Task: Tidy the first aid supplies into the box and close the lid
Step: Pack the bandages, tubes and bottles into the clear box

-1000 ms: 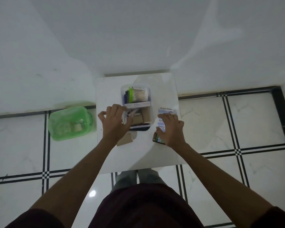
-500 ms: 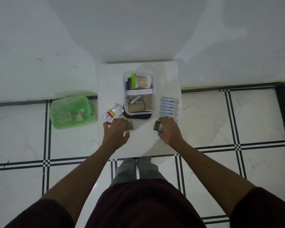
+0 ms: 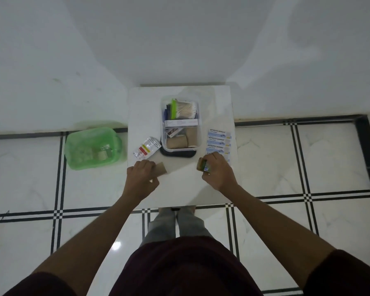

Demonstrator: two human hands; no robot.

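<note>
R hand (image 3: pixel 219 174): closed round small amber bottle (image 3: pixel 203 165), near table edge
L hand (image 3: pixel 141 178): fingers flat on tan strip (image 3: pixel 161 168), grip unclear
Box (image 3: pixel 198 116): open, mid-table, part full; dark lid (image 3: pixel 177 153) under it
Loose: bandage strips (image 3: pixel 219 142) R of box, sachet (image 3: pixel 146 148) L
Handling: bottle prob. rigid, light, maybe breakable, hold by sides; strips flimsy, pinch at edge

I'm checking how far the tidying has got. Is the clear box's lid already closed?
No: the clear box stands open-topped, its swabs and bandage rolls plainly visible, and a dark lid lies under its near end.
</note>
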